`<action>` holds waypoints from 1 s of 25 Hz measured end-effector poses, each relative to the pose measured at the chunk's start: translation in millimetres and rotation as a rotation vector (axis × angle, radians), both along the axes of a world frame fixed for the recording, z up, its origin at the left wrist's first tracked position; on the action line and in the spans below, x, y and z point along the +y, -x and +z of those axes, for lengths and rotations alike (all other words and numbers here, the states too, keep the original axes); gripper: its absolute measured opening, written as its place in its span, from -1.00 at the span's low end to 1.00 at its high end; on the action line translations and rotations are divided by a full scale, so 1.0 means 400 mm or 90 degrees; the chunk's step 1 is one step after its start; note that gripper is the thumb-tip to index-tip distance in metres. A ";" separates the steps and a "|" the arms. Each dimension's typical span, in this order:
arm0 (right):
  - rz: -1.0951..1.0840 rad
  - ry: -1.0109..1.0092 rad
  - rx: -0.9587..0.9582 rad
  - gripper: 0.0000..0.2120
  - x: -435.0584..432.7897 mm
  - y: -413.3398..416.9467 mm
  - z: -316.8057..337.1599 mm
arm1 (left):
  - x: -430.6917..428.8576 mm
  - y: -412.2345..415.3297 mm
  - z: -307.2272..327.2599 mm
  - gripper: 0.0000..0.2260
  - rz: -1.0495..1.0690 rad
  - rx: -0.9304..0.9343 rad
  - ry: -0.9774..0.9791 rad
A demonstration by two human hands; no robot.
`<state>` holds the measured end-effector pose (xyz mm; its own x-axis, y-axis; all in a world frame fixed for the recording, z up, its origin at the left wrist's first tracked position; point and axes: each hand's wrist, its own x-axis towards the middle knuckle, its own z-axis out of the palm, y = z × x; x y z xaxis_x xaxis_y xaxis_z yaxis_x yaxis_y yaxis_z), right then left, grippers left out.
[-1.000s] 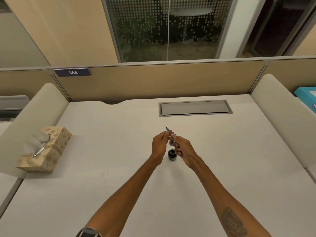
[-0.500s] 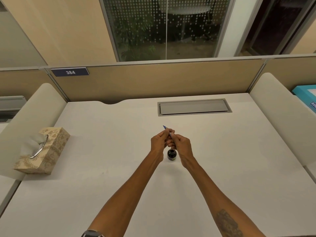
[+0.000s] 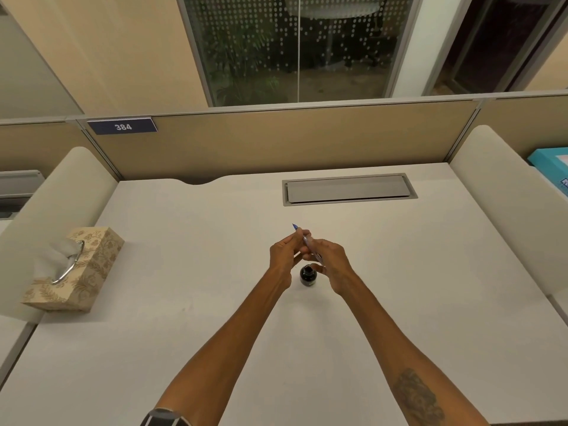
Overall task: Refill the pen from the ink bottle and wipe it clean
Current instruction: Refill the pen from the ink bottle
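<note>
A small dark ink bottle (image 3: pixel 307 275) stands on the white desk (image 3: pixel 399 287), just below my two hands. Both hands hold a slim pen (image 3: pixel 302 236) with a blue tip that points up and to the far left. My left hand (image 3: pixel 284 256) pinches the pen near its tip end. Around the lower part of the barrel my right hand (image 3: pixel 330 261) is closed. The pen's lower end is hidden by my fingers. Whether the bottle has its cap on I cannot tell.
A patterned tissue box (image 3: pixel 76 270) with a tissue sticking out sits at the desk's left edge. A grey cable hatch (image 3: pixel 349 189) is set into the desk at the back. Padded dividers stand at both sides, and a teal box (image 3: pixel 550 164) lies at far right.
Both hands stay together above the bottle with the pen. They shifted slightly, and the fingers moved along the pen.
</note>
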<state>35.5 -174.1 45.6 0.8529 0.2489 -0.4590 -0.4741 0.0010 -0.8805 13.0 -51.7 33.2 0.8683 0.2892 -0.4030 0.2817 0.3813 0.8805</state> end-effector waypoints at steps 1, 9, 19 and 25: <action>0.012 -0.028 0.010 -0.70 -0.006 -0.002 -0.005 | 0.002 0.000 -0.001 -0.72 0.002 -0.003 0.006; 0.025 -0.084 0.089 -0.69 -0.006 -0.014 -0.012 | 0.003 -0.003 -0.004 -0.76 0.001 0.015 -0.008; 0.043 -0.107 0.135 -0.64 -0.004 -0.013 -0.022 | 0.013 -0.005 0.000 -0.71 -0.001 0.027 -0.015; 0.058 -0.102 0.132 -0.66 -0.005 -0.016 -0.024 | 0.012 -0.009 -0.005 -0.70 -0.002 0.034 -0.026</action>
<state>41.7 -176.0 35.9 0.7155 0.4037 -0.5702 -0.6486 0.0807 -0.7568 16.4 -46.8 31.4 0.8464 0.3044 -0.4370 0.3302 0.3440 0.8790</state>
